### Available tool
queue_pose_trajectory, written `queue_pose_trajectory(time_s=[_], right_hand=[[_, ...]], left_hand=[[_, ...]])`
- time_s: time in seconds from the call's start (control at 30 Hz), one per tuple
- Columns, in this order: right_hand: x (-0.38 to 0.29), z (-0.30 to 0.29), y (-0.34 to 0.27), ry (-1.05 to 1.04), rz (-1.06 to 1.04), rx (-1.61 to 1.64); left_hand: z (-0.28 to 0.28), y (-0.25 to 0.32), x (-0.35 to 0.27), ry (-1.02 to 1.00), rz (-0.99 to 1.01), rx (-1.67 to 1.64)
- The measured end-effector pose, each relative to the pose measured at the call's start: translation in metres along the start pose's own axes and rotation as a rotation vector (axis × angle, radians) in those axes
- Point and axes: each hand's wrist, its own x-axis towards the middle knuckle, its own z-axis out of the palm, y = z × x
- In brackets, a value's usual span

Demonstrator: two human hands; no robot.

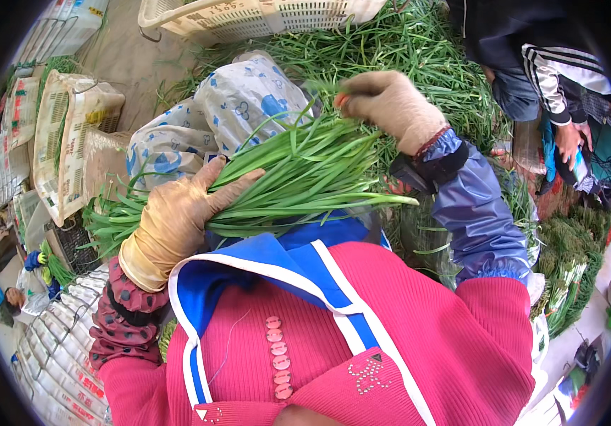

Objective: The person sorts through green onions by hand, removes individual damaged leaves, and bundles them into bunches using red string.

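A thick bunch of long green leaves, apparently garlic chives (295, 175), lies across my lap with its cut ends toward the right. My left hand (178, 218), in a yellowish rubber glove, grips the bunch near its leafy left end, thumb and forefinger over the top. My right hand (390, 106) wears a beige knit glove with an orange fingertip showing. Its fingers are curled just above the right end of the bunch and slightly blurred, so whether they pinch a leaf is unclear. Patterned white cloth (257, 101) covers my knees beyond the bunch.
A large heap of loose chives (390, 48) spreads ahead. One plastic crate (263, 18) stands at the far edge, another crate (66, 144) at left, near stacked crates (66, 351). Another person's hand (569, 141) shows at right, above tied bundles (566, 266).
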Motion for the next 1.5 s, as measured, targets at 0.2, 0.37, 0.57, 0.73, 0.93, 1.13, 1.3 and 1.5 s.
queue_pose_trajectory(time_s=[0.2, 0.37, 0.57, 0.73, 0.93, 1.13, 1.3, 1.5], right_hand=[[0.024, -0.061, 0.065, 0.476, 0.098, -0.073], [0.001, -0.044, -0.011, -0.004, -0.338, -0.389], [0.032, -0.015, -0.03, -0.457, -0.425, -0.583], [0.028, 0.0, -0.035, -0.463, -0.248, -0.224], [0.042, -0.027, 0.002, 0.075, -0.087, 0.41], [0.065, -0.112, 0.084, -0.045, -0.104, 0.969], [0.051, -0.119, 0.085, 0.486, 0.053, 0.877], [0.029, -0.067, 0.05, -0.369, 0.219, -0.004]], left_hand=[[0.014, -0.003, -0.003, 0.032, -0.019, 0.171], [0.016, -0.002, -0.002, 0.124, -0.003, 0.204], [0.008, -0.004, 0.005, 0.138, 0.101, 0.266], [0.016, -0.009, 0.003, 0.227, 0.118, 0.365], [0.025, -0.016, 0.002, 0.312, 0.133, 0.278], [0.034, -0.022, -0.004, 0.328, 0.171, 0.079], [0.041, -0.029, -0.019, 0.393, 0.133, -0.003], [0.05, -0.027, -0.021, 0.441, 0.064, -0.139]])
